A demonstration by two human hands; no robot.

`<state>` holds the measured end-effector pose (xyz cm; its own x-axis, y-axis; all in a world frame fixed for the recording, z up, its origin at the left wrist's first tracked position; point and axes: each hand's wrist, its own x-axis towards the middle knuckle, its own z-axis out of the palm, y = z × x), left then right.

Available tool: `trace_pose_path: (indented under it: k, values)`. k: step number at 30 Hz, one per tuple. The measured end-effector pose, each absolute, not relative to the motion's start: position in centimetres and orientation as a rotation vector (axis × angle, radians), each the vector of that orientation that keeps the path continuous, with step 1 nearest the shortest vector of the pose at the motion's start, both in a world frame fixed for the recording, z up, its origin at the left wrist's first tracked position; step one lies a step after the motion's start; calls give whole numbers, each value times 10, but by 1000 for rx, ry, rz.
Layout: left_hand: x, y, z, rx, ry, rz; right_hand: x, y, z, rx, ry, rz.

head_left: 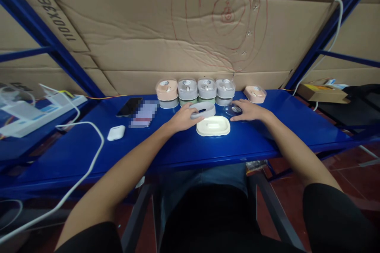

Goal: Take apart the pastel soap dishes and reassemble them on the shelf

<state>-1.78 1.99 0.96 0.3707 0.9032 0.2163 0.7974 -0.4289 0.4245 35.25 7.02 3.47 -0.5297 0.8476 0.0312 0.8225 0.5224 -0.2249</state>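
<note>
My left hand (184, 118) grips the left end of a grey oval frame (210, 110) with a slot-like opening in its middle, thumb in front and fingers behind. Just in front of that frame, a cream oval tray (213, 127) with a raised centre lies on the blue table. To the right, my right hand (251, 110) has its thumb and fingers round the right side of a clear plastic lid (231, 110) with a round label. The lid appears to rest on the table; its right edge is partly covered by my fingers.
Behind my hands stand several stacked lidded boxes (187, 90) in peach, grey and green. A single peach box (255, 94) sits at the back right. Leftward lie a dark phone (130, 106), a phone with a blurred screen (144, 114), a white earbud case (116, 133) and a white cable (99, 146).
</note>
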Motion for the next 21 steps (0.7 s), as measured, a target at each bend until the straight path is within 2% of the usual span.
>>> trace_pose_path:
  k: [11,21]
  values:
    - [3,-10,19,2503,1056,734,360,80,29,-1393,-2651,271]
    - [12,-18,18,2591,1028,628,356,73,37,-1388,-2567,284]
